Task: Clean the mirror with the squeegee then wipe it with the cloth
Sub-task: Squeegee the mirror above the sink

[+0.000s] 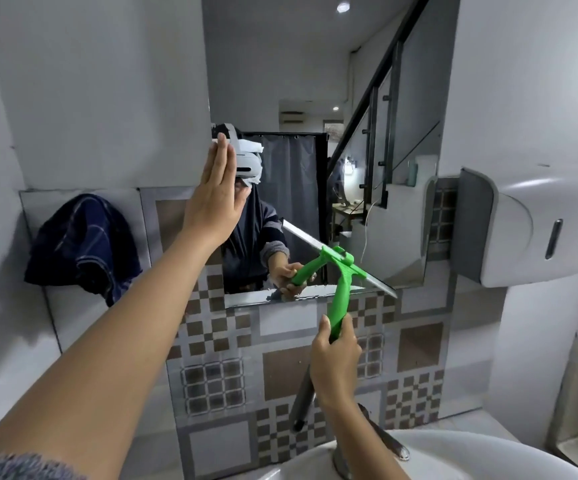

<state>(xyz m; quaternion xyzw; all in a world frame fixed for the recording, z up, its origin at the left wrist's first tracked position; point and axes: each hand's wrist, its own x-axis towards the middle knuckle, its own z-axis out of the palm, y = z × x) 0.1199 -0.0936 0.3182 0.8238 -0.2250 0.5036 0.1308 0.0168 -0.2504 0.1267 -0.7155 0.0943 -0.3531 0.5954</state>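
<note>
Gripping the green squeegee low on its handle, right hand fingers wrapped shut; blade rests on mirror above the fingers. Left hand flat, fingers pressed together beside the glass. Tool looks light and stiff, probably slippery when wet; cloth is soft, hanging left.

The mirror hung on the wall above the sink, with a band of tiles between them. The cloth hung on the wall to the left of the mirror, and a dispenser was mounted to its right. The left hand lay flat near the mirror's left edge. The right hand was below the mirror, holding the squeegee, whose blade touched the mirror's lower right part. The tap stood on the sink, beneath the right hand.
</note>
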